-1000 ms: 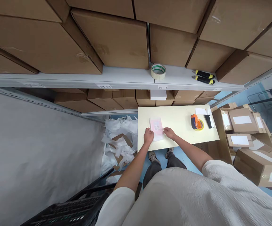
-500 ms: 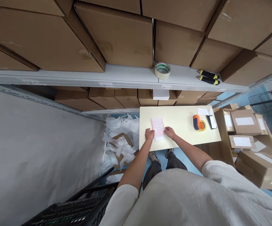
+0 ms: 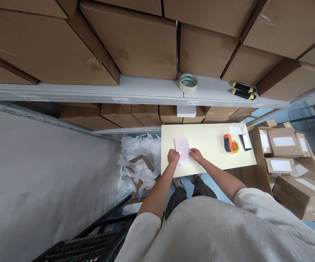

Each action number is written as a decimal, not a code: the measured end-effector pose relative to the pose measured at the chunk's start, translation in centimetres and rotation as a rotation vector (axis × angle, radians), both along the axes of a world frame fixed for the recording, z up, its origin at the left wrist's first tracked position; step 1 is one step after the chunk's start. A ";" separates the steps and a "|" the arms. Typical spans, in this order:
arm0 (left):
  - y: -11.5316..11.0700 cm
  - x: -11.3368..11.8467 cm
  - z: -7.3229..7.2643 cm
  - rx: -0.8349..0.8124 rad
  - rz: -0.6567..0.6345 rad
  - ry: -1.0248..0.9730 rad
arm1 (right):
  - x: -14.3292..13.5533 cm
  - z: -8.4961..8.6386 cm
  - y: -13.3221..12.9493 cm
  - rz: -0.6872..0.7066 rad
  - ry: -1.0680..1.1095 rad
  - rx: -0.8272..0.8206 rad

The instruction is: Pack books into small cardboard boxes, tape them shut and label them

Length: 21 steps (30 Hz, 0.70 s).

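A flat pink-and-white packet (image 3: pixel 183 148), which looks wrapped in thin film, is held over the left part of the cream tabletop (image 3: pixel 206 145). My left hand (image 3: pixel 173 155) is closed on its left edge. On the opposite edge, my right hand (image 3: pixel 195 154) pinches it between thumb and fingers. Print on the packet is too blurred to read. Farther right on the tabletop are an orange and dark blue tape dispenser (image 3: pixel 229 143), a yellow tape roll (image 3: pixel 236 146) beside it, and a dark flat object (image 3: pixel 245 142) with a white label on it.
Brown cartons (image 3: pixel 146 47) fill the shelf (image 3: pixel 152 85) ahead, with a masking tape roll (image 3: pixel 188 83) and two black-and-yellow cutters (image 3: pixel 243 90) at its edge. White wrapping scraps (image 3: pixel 143 171) lie left of the table, labelled boxes (image 3: pixel 283 141) right. A black crate (image 3: pixel 91 243) stands lower left.
The packet and both hands have barely shifted; both hands keep their hold on its edges. The camera view has tilted very slightly.
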<state>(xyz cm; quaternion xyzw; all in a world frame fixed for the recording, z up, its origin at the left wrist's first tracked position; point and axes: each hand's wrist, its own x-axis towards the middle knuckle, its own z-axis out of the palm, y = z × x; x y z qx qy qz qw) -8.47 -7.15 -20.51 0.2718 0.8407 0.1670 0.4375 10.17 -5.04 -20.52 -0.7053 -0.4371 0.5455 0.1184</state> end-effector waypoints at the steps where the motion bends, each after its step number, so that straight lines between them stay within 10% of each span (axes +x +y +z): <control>1: 0.1 -0.3 0.1 0.018 0.001 0.007 | -0.3 0.1 0.0 -0.008 0.029 0.004; 21: 5.7 -8.1 0.1 0.284 0.094 0.091 | -8.4 2.0 4.7 -0.013 0.371 -0.001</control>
